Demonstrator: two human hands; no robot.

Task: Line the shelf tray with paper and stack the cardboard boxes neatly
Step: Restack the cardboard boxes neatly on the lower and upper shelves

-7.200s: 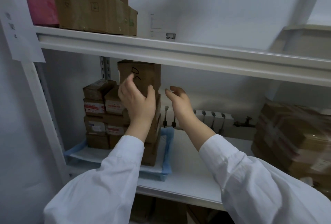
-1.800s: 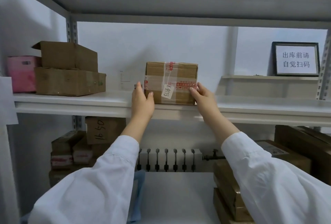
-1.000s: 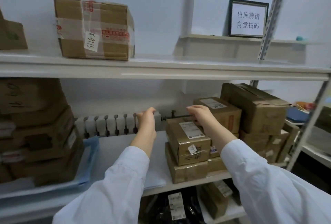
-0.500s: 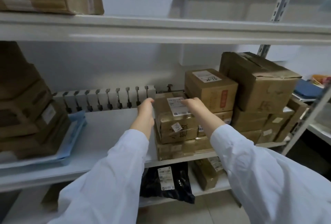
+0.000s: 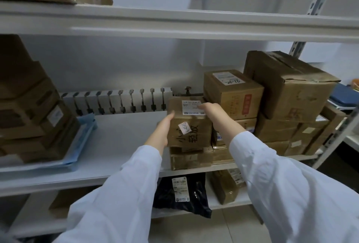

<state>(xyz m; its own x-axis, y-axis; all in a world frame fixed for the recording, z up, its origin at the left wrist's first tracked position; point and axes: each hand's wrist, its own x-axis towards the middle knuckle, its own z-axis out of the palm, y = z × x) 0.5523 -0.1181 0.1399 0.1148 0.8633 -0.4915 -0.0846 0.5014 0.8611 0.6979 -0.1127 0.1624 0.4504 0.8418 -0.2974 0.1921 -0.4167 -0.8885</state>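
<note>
Box [image 5: 191,135] is being held from both sides: left hand [image 5: 162,129] is gripping its left face, right hand [image 5: 210,110] is curling over its top; it is seemingly resting on a stack [image 5: 191,159].

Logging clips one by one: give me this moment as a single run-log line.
step: grasping box | left hand: holds box's left side | right hand: on its top label | box: atop stack, middle shelf right

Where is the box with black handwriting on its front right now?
Head view, middle shelf, right of centre: the box sits over a flatter box, held between the left hand and right hand.
</note>
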